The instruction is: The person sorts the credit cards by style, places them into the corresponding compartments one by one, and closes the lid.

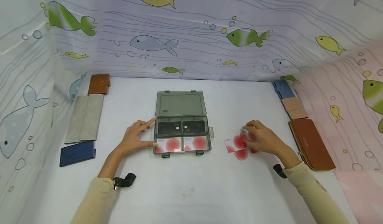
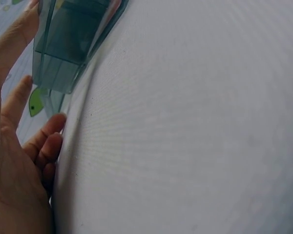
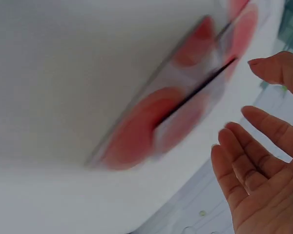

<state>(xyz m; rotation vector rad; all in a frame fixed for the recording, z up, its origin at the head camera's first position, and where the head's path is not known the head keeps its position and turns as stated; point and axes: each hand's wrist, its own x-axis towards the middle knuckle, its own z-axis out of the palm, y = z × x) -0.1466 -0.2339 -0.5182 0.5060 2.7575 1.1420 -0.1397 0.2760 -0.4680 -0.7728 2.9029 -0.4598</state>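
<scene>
A translucent green plastic box [image 1: 181,117] lies on the white table with its lid [image 1: 181,104] folded back. In its rear compartments are black VIP cards [image 1: 169,129]; white cards with red circles [image 1: 173,145] fill the front ones. My left hand [image 1: 131,138] is at the box's left side, with the index fingertip by the rear corner and the thumb at the front. To the right of the box, several loose red-and-white cards [image 1: 232,144] overlap on the table. Over them is my right hand [image 1: 261,138]; in the right wrist view its fingers are spread apart, clear of the cards [image 3: 136,131].
Along the left side lie a brown wallet [image 1: 98,85], a grey folder [image 1: 84,117] and a navy booklet [image 1: 77,153]. A blue wallet [image 1: 284,89], a tan wallet [image 1: 294,108] and a brown zip wallet [image 1: 312,144] line the right. Fish-printed cloth [image 1: 191,27] hangs behind.
</scene>
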